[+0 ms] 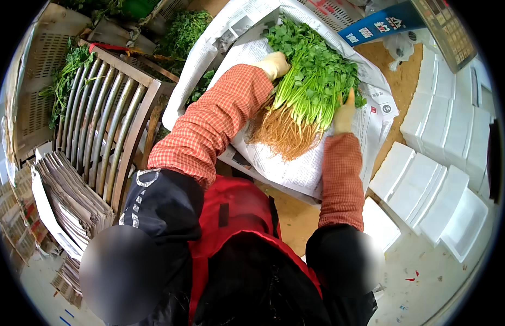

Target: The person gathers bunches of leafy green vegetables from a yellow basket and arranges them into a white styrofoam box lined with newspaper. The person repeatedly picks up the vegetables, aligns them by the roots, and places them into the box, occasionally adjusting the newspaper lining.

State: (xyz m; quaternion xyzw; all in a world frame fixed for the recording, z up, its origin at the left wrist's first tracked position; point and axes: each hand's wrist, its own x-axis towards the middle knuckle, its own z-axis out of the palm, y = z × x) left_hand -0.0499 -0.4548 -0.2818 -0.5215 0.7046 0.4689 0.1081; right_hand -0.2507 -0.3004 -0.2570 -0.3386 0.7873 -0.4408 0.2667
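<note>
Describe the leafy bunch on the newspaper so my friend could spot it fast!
Find the white printed newspaper at the top middle. The leafy bunch lies on it, between the left hand and right hand. Unlike the other greens, it shows shaggy brown roots.

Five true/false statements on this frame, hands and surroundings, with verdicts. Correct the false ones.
1. Leafy greens lie on newspaper. True.
2. The roots point away from the person. False: the roots point toward the person, with the leaves on the far side.
3. The right hand is at the right side of the greens. True.
4. The left hand is on the white boxes. False: the left hand is at the left edge of the greens; the boxes are off to the person's right.
5. A pile of folded paper is on the person's left. True.
</note>
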